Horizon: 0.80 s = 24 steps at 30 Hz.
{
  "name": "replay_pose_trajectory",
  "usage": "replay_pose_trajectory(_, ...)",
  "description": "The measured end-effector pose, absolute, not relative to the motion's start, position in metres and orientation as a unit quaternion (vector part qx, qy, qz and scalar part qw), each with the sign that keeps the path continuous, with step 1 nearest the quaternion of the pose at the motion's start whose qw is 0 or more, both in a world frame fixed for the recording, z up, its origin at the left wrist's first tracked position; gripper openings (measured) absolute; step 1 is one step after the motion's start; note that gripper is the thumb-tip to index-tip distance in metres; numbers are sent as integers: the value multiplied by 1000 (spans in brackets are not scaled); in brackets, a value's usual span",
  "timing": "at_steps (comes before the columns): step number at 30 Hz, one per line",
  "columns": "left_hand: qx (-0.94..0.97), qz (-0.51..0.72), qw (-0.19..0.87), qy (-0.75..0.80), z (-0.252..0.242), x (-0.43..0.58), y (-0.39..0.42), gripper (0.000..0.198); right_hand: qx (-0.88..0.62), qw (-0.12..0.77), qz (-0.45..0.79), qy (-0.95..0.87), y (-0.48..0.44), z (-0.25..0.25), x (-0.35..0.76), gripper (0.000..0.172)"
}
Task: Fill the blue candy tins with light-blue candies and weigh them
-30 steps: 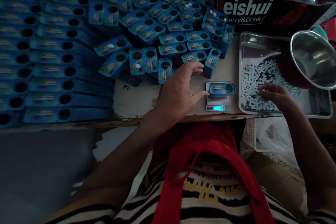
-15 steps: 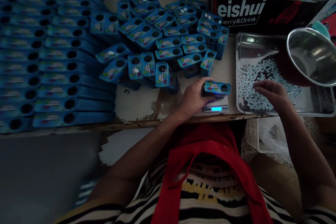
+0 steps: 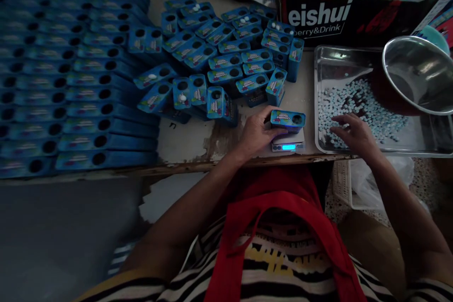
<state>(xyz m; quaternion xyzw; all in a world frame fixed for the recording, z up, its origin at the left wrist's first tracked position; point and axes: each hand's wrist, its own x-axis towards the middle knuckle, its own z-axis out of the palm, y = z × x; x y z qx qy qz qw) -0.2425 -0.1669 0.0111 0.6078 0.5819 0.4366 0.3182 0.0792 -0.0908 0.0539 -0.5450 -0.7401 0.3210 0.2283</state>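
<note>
My left hand (image 3: 255, 131) is closed around the side of a blue candy tin (image 3: 279, 118) with a round dark hole in its top. That tin stands upright on a small digital scale (image 3: 300, 140), whose display is lit blue. Over the metal tray (image 3: 421, 149), my right hand (image 3: 355, 136) hovers just above or touches the small pale blue and white candies (image 3: 332, 99). Its thumb and forefinger are apart, and I see nothing between them.
A steel bowl (image 3: 419, 75) rests tilted in the tray's right part. Several loose tins (image 3: 224, 74) stand behind the scale, a few with white candies on top. Stacked rows of tins (image 3: 116, 125) fill the left. A black carton (image 3: 368, 16) stands behind the tray.
My right hand has shifted left and slightly down over the candies, and its fingers have spread. My left hand still holds the tin on the scale. The whole view has shifted slightly.
</note>
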Motion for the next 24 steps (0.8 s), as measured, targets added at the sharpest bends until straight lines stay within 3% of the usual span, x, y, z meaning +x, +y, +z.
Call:
replay_pose_trajectory(5,711,418,225,518,37,-222,-149,29,-534,363,553,-527,-106,54,51,40)
replay_pose_trajectory(11,822,357,27,443,76,-173,-117,33,-443,429,758,-214,-112,53,28,28)
replay_pose_trajectory(17,791,386,78,469,48,-162,-102,34,-420,493,750,-133,-111,51,38,10)
replay_pose_trajectory(21,747,424,120,497,45,-163,-104,28,-427,474,753,-163,-107,49,43,17)
replay_pose_trajectory(24,697,457,174,524,49,-169,-110,21,-434,445,762,-181,-103,50,46,10)
